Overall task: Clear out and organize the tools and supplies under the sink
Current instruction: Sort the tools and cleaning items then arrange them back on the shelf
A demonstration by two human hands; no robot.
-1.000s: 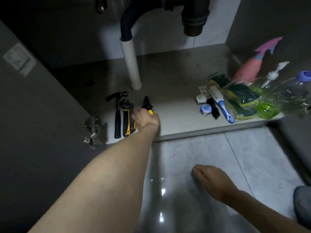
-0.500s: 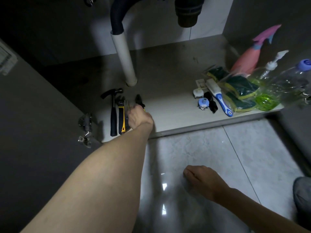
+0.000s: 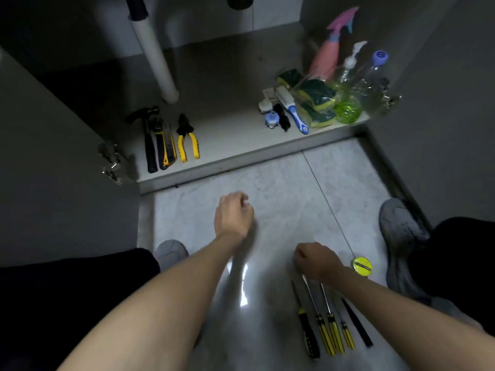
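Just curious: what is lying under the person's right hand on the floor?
The tips of a row of screwdrivers run under the right hand and wrist. A yellow tape roll sits beside it. Whether the hand touches them is hidden.
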